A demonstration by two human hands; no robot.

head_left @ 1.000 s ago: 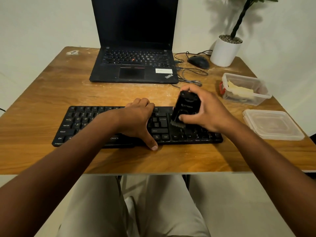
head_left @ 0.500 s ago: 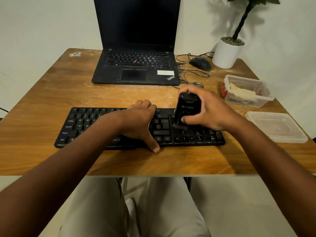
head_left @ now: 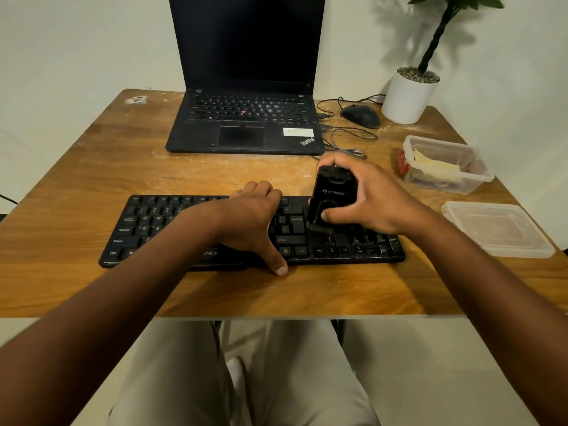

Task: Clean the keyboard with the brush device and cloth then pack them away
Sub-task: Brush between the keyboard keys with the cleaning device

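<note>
Hands split the work at frame centre: right hand [head_left: 373,199] grips the brush device [head_left: 332,201], now drawn slightly back across the keyboard [head_left: 147,222], left hand [head_left: 250,221] pressing flat, so brushing continues.

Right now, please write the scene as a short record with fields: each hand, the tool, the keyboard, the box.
left hand: rests on the keyboard, thumb at its front edge
right hand: grips the brush device
brush device: upright, bristles down on the keys right of Enter
container: open, yellowish cloth inside
lid: flat on the table, beside the container
</note>
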